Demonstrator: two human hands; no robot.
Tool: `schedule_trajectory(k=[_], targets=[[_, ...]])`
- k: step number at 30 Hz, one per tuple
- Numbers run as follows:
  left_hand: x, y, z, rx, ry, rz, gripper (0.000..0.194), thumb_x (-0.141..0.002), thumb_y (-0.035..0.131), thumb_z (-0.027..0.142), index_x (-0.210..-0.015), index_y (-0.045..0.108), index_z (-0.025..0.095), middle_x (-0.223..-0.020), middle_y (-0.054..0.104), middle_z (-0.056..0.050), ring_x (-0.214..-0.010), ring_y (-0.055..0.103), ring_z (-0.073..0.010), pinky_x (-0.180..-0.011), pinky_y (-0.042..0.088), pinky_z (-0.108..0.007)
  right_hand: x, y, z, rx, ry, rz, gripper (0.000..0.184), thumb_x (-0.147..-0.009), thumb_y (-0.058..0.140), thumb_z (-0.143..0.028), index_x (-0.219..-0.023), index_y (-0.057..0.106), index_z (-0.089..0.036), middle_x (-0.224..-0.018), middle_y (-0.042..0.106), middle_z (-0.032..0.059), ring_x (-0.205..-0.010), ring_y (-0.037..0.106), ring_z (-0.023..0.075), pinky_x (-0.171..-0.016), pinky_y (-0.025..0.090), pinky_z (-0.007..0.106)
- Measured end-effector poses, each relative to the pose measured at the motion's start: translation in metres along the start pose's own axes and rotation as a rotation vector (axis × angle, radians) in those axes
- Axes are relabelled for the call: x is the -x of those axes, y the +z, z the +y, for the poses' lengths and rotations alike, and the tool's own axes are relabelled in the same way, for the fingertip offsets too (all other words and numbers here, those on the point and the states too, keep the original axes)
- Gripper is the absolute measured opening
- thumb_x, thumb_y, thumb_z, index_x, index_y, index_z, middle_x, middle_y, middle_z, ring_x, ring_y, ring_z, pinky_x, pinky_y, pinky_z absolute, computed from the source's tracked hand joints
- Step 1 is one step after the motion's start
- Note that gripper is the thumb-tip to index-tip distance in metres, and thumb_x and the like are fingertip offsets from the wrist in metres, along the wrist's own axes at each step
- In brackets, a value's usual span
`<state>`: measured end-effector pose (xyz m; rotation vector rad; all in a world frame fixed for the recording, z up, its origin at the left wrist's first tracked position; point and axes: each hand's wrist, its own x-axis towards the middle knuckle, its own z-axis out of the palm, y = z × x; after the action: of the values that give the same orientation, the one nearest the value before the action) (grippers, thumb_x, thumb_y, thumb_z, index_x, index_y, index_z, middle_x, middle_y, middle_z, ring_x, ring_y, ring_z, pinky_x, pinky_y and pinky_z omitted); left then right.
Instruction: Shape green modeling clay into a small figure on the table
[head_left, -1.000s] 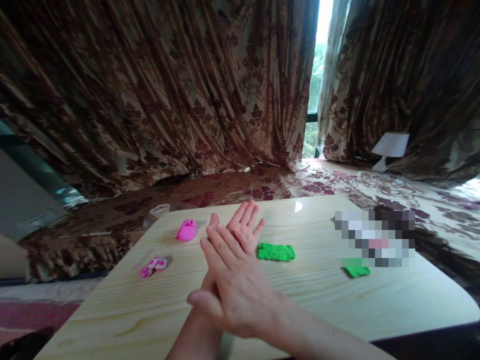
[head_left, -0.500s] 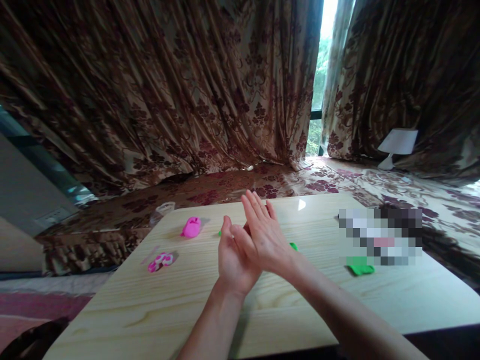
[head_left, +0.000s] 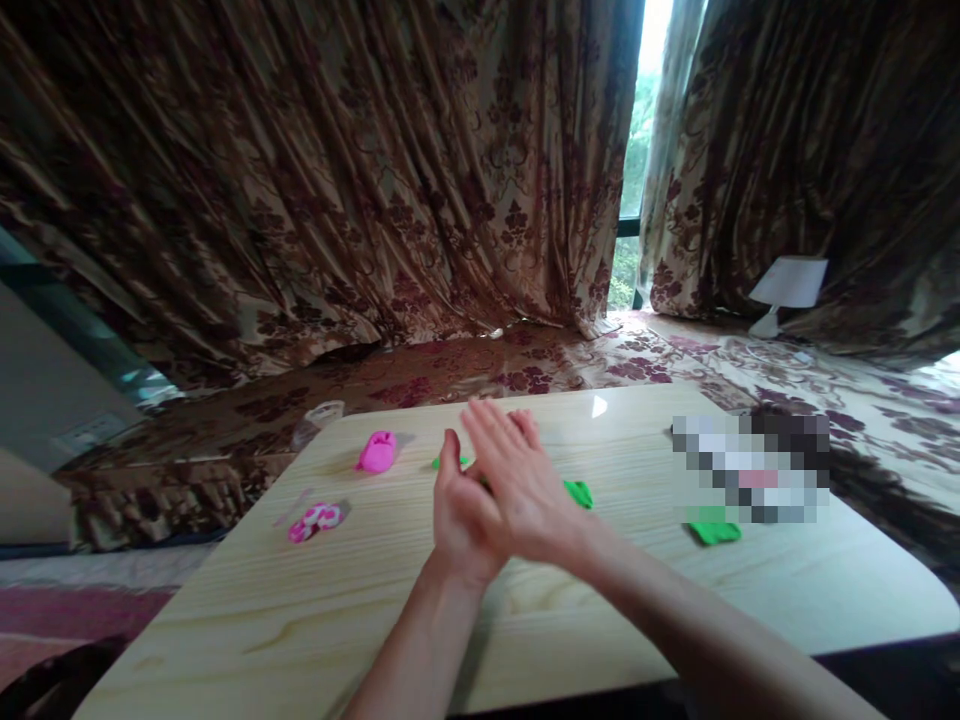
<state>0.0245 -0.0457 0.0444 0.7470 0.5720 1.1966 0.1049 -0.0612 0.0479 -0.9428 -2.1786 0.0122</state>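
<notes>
Over the middle of the table, my right hand (head_left: 514, 485) lies across my left hand (head_left: 465, 525), palm against palm. The right fingers are stretched out flat and slant up to the left. My left palm faces up beneath, its thumb raised and its other fingers mostly covered. Whatever may be between the palms is hidden. Close behind the hands lies a small green piece (head_left: 439, 463) that looks like modelling clay. Another green lump (head_left: 579, 493) shows just right of my right hand.
On the pale wooden table (head_left: 337, 610) are a pink hollowed clay shape (head_left: 377, 452), a pink-and-white patterned piece (head_left: 315, 521) and a green flat piece (head_left: 715, 528) beside a blurred-out item. A clear container (head_left: 319, 420) stands past the back-left corner. Behind are curtains and a white lamp (head_left: 787, 285).
My right hand has slid back toward me and left over the left palm. More of the green pieces behind and beside the hands shows. The view has shifted slightly.
</notes>
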Motion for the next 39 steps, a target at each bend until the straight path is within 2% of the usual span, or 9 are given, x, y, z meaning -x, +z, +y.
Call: schedule_trajectory(k=[6, 9, 13, 17, 24, 28, 30, 34, 39], targets=[[0.006, 0.004, -0.002, 0.249, -0.012, -0.057, 0.055, -0.087, 0.020, 0.045, -0.093, 0.067, 0.016, -0.101, 0.065, -0.010, -0.111, 0.051, -0.0182, -0.089, 0.042, -0.031, -0.010, 0.007, 0.024, 0.028, 0.037, -0.031, 0.056, -0.086, 0.041, -0.044, -0.135, 0.035, -0.018, -0.143, 0.032, 0.0091, -0.134, 0.020, 0.0262, -0.107, 0.014, 0.050], [0.005, -0.003, -0.006, 0.320, -0.106, -0.067, 0.036, -0.086, 0.035, 0.036, -0.089, 0.064, 0.015, -0.095, 0.066, -0.010, -0.102, 0.057, -0.0198, -0.089, 0.043, -0.035, -0.020, 0.003, 0.048, 0.020, 0.238, 0.004, 0.045, -0.090, 0.033, -0.042, -0.124, 0.049, -0.019, -0.131, 0.048, 0.0108, -0.128, 0.031, 0.0285, -0.102, 0.021, 0.054], [0.002, -0.017, -0.007, 0.366, -0.223, -0.047, 0.033, -0.085, 0.040, 0.036, -0.089, 0.059, 0.009, -0.094, 0.064, -0.015, -0.095, 0.060, -0.0246, -0.086, 0.046, -0.042, -0.025, -0.015, 0.080, -0.241, 0.239, -0.110, 0.032, -0.088, 0.039, -0.032, -0.092, 0.068, -0.018, -0.093, 0.068, 0.0054, -0.089, 0.060, 0.0179, -0.078, 0.045, 0.032], [-0.007, -0.018, -0.001, 0.268, -0.228, 0.000, 0.036, -0.085, 0.041, 0.041, -0.094, 0.057, 0.010, -0.094, 0.063, -0.015, -0.092, 0.061, -0.0247, -0.084, 0.048, -0.041, -0.015, -0.024, 0.093, -0.300, 0.308, -0.211, 0.021, -0.077, 0.053, -0.026, -0.072, 0.071, -0.016, -0.060, 0.065, 0.0016, -0.055, 0.055, 0.0113, -0.050, 0.040, 0.021], [-0.026, -0.011, 0.006, -0.208, -0.185, -0.051, 0.042, -0.083, 0.041, 0.049, -0.102, 0.056, 0.015, -0.096, 0.063, -0.010, -0.090, 0.060, -0.0204, -0.082, 0.047, -0.036, -0.008, -0.005, 0.104, -0.414, 0.472, -0.207, 0.019, -0.072, 0.055, -0.028, -0.065, 0.065, -0.013, -0.056, 0.059, -0.0002, -0.049, 0.047, 0.0076, -0.044, 0.031, 0.019], [-0.035, -0.046, 0.004, -0.908, 0.187, 0.141, 0.027, -0.076, 0.057, 0.037, -0.093, 0.063, 0.017, -0.100, 0.063, -0.007, -0.099, 0.055, -0.0201, -0.094, 0.036, -0.035, 0.008, 0.007, 0.108, -0.714, 0.549, -0.290, 0.017, -0.072, 0.057, -0.028, -0.073, 0.063, -0.013, -0.061, 0.059, -0.0002, -0.053, 0.050, 0.0088, -0.048, 0.036, 0.019], [-0.036, -0.066, -0.001, -1.199, 0.315, 0.123, 0.016, -0.075, 0.058, 0.029, -0.084, 0.066, 0.018, -0.095, 0.064, -0.006, -0.096, 0.055, -0.0199, -0.093, 0.036, -0.035, 0.020, 0.014, 0.107, -0.752, 0.562, -0.319, 0.016, -0.072, 0.057, -0.027, -0.076, 0.063, -0.013, -0.064, 0.061, 0.0004, -0.056, 0.052, 0.0100, -0.051, 0.038, 0.020], [-0.031, -0.086, -0.013, -1.414, 0.388, 0.008, 0.014, -0.076, 0.053, 0.021, -0.078, 0.067, 0.021, -0.087, 0.064, -0.003, -0.089, 0.056, -0.0183, -0.085, 0.040, -0.034, 0.033, 0.021, 0.102, -0.587, 0.499, -0.345, 0.017, -0.076, 0.053, -0.026, -0.074, 0.065, -0.014, -0.066, 0.061, 0.0007, -0.062, 0.053, 0.0112, -0.055, 0.038, 0.021], [-0.025, -0.082, -0.015, -1.480, 0.367, -0.037, 0.010, -0.074, 0.056, 0.019, -0.073, 0.066, 0.020, -0.076, 0.063, -0.002, -0.081, 0.055, -0.0176, -0.078, 0.039, -0.032, 0.030, 0.017, 0.096, -0.269, 0.362, -0.301, 0.014, -0.077, 0.055, -0.023, -0.072, 0.066, -0.016, -0.068, 0.060, 0.0000, -0.062, 0.051, 0.0102, -0.055, 0.034, 0.021]])
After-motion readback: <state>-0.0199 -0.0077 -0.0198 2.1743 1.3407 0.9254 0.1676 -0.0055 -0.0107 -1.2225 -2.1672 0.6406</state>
